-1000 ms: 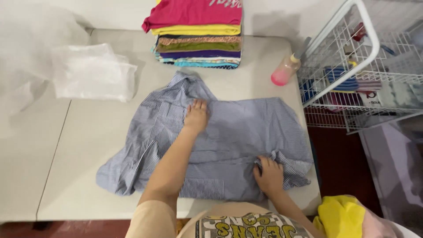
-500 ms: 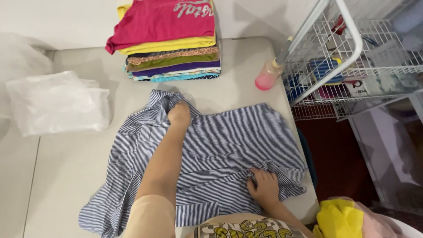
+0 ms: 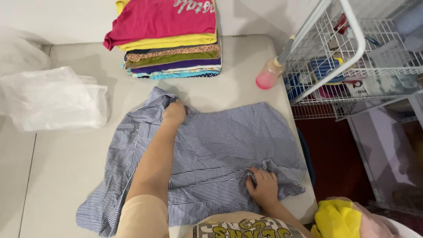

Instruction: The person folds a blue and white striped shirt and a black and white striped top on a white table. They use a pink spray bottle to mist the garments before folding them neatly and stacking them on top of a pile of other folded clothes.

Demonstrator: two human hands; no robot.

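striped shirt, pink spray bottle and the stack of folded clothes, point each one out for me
striped shirt (image 3: 224, 141), head view, on the flat back panel between the hands.
pink spray bottle (image 3: 269, 76), head view, on its pink lower body.
stack of folded clothes (image 3: 167, 22), head view, on the pink top garment.

Single head-worn view, looking steeply down, close over the table (image 3: 246, 66); facing its far edge

Under my left hand (image 3: 174, 113) the striped shirt (image 3: 220, 150) is thin, matt, creased cotton-like cloth; beyond it, soft knit folded clothes (image 3: 169, 37); left of it a crinkly translucent plastic bag (image 3: 53, 99); right, a glossy white wire rack (image 3: 352, 53)
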